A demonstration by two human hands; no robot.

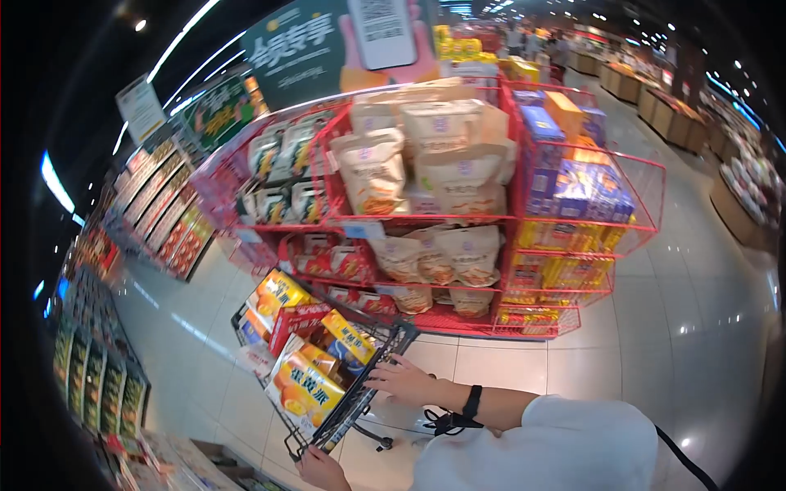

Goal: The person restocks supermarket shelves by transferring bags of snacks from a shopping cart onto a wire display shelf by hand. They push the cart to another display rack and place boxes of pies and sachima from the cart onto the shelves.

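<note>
Your left hand [322, 469] and right hand [399, 379] rest at the near end of the cart [395, 344]; whether either is closed around it, I can't tell. Steer evenly with both, so the piled boxes [307, 386] lie steady and clear the red rack [446, 322] beyond.

A red rack [442, 322] holds beige bags [463, 176] and purple boxes [585, 192]; a green sign [303, 61] rises above the shiny floor [655, 327].

A white short-sleeved top [565, 446], a black right wristband [472, 401] and a black cable [686, 461] are worn.
</note>
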